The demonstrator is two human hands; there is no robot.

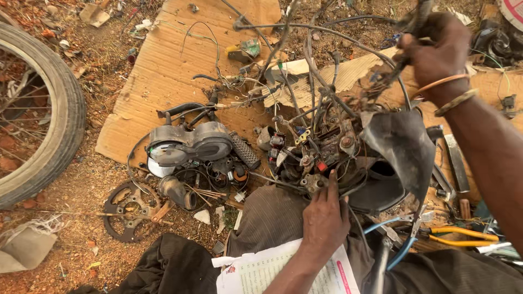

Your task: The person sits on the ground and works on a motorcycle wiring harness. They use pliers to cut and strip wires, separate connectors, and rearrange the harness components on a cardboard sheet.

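The right hand (436, 46) is being held high at the upper right, clenched around a bundle of wires (332, 71) lifted taut out of the tangle below. The left hand (325, 215) is being pressed down on the wiring cluster (313, 155) at centre, fingers spread and reaching into it rather than closed on any single piece; whether a wire is being pinched under the fingertips cannot be told. The wires are being stretched between the two hands, their long axis running up and to the right from the cluster toward the raised fist, so the left hand is the nearer one to the cluster's connectors. Just right of the cluster a dark plastic cowl (400, 149) is hanging, hiding whatever lies behind it. To the left a twin-dial meter (190, 142) is lying on the cardboard (158, 71), with a ribbed grip (244, 150) beside it and a sprocket (128, 209) nearer on the dirt. A tyre (52, 109) is being cut off by the left edge. Yellow-handled pliers (460, 237) are lying at the lower right, partly hidden by the right forearm, and a printed paper (283, 272) is resting across the lap.
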